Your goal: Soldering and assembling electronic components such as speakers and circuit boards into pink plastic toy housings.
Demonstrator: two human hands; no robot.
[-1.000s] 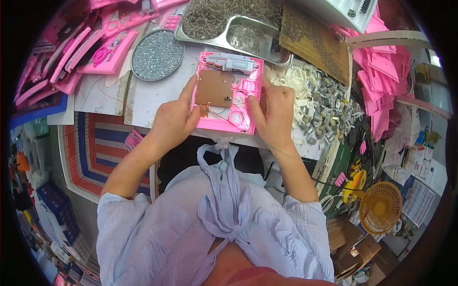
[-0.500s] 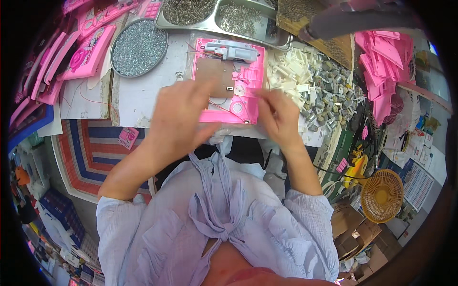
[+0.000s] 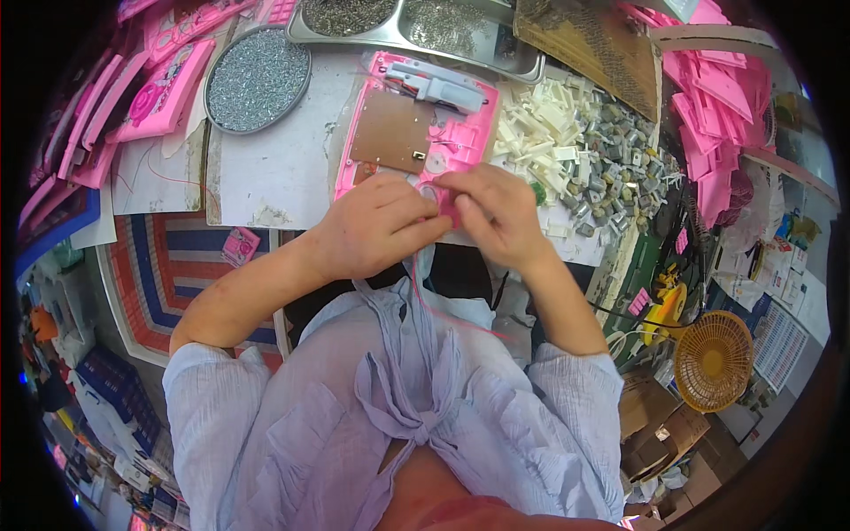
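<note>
On the bench before me lies a pink plastic housing (image 3: 482,126), tilted a little. It carries a brown circuit board (image 3: 390,130), a grey oblong plastic unit (image 3: 443,91) and a small white round part (image 3: 435,163). My left hand (image 3: 381,226) is closed over the housing's near edge, fingers pressed together. A thin red wire (image 3: 421,296) trails from under its fingers toward my lap. Facing it, my right hand (image 3: 500,212) pinches at the same near edge, its fingertips almost meeting the left ones. What lies between the right fingertips is hidden.
A round tray of small screws (image 3: 257,80) stands left. Behind is a metal tray (image 3: 416,44) with small metal parts. White plastic pieces (image 3: 540,128) and small grey motors (image 3: 620,159) are heaped right. Pink panels (image 3: 717,115) pile beyond; more pink cases (image 3: 159,97) stand far left.
My left hand has come down and right from over the board to the near edge. My right hand has shifted left and lower. The housing has turned slightly; the red wire now hangs toward me.
</note>
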